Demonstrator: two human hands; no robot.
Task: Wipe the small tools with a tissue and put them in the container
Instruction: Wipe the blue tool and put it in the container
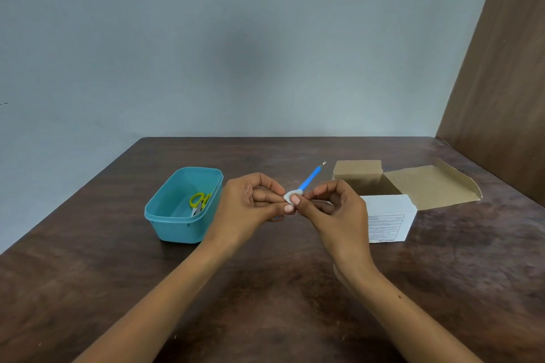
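Observation:
A thin blue-handled tool (309, 178) with a small metal tip points up and to the right above the table's middle. My left hand (250, 203) grips its lower end, a bit of which shows below the fingers. My right hand (333, 206) pinches a small white tissue (290, 195) round the handle, right where both thumbs meet. The teal plastic container (182, 228) stands to the left of my hands, lid off. Yellow-handled scissors (200, 200) lie inside it.
An open cardboard box (389, 218) with a white labelled side and brown flaps spread out sits just right of my right hand. The dark wooden table (265, 303) meets a grey wall behind and a brown panel (501, 82) at the right.

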